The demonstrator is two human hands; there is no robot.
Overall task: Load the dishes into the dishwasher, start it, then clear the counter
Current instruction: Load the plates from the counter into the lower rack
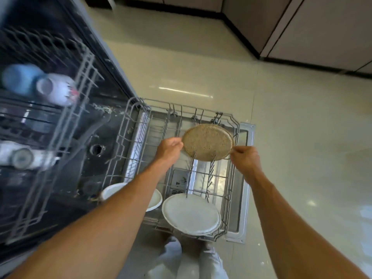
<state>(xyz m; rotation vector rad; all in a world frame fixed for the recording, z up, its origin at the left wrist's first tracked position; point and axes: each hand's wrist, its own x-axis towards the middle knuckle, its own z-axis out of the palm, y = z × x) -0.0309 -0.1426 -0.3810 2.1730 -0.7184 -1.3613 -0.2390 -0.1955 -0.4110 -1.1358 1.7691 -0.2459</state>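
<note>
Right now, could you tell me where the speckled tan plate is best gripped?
Pinch the speckled tan plate at its thin rim from opposite sides, as the left hand and right hand do: it's a flat disc tilted over the rack tines.

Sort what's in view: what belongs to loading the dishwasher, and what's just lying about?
Job: tan plate, held by left hand and right hand; lower rack; white plates; cups in upper rack.
Not the job: floor; cabinets.
</note>
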